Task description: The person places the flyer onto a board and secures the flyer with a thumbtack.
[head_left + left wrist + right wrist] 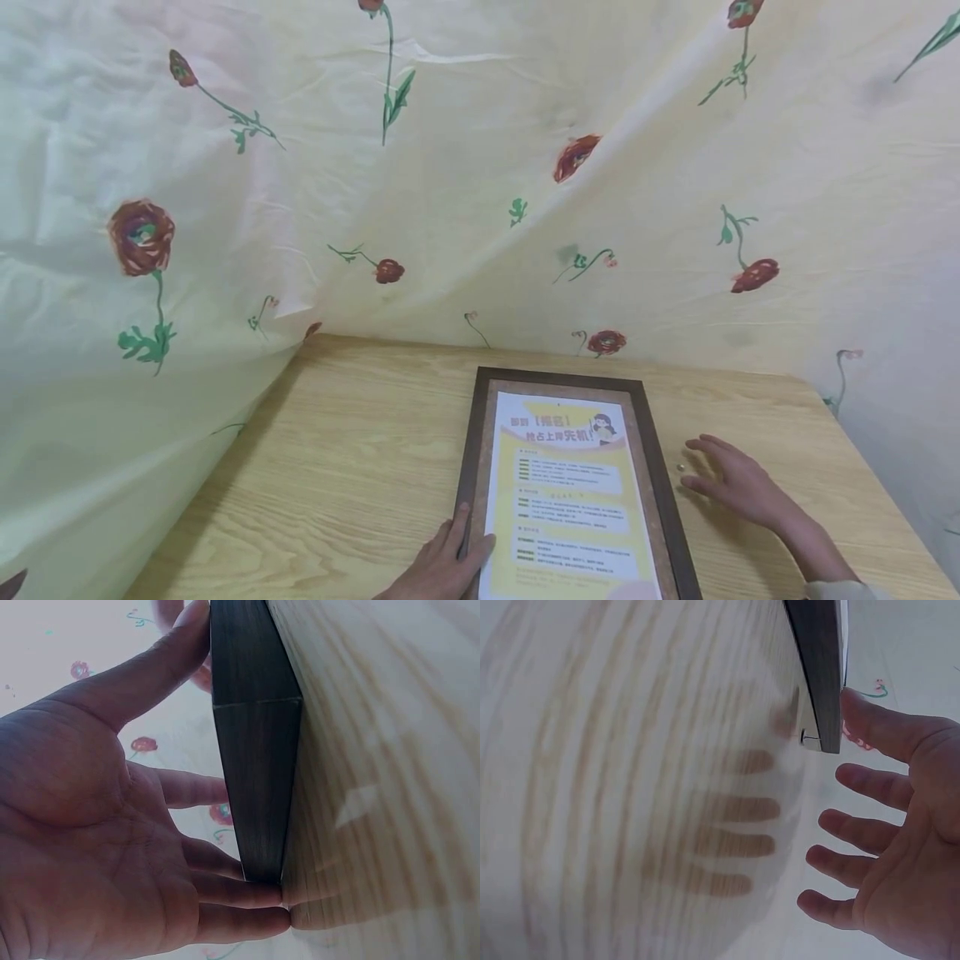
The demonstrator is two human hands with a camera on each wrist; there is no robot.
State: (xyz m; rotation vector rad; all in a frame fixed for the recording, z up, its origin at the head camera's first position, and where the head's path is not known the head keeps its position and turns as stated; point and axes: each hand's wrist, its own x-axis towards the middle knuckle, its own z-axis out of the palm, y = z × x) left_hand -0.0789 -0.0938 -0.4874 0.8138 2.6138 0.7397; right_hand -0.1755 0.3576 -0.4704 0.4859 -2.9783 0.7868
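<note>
- One dark frame [558, 377] lies face up on the worktop [360, 450], its top end just short of the far edge, roughly midway between the far left and far right corners.
- A printed sheet [573, 479] sits inside its rim.
- The left hand [442, 558] rests at the frame's left side, fingers nearly straight against it, thumb over its face; how hard they press, I cannot tell. Light, steady pressure seems enough, better borne by the rim than by paper, which could crease.
- The right hand [738, 483] hovers between the frame and the worktop's right edge, fingers spread, holding nothing.
- A small shiny thing [681, 467] sits between its thumb and forefinger, near the frame's right side, too small to identify. A low fingertip pinch would probably suit it better than a sweep, which could knock it against the frame.
</note>
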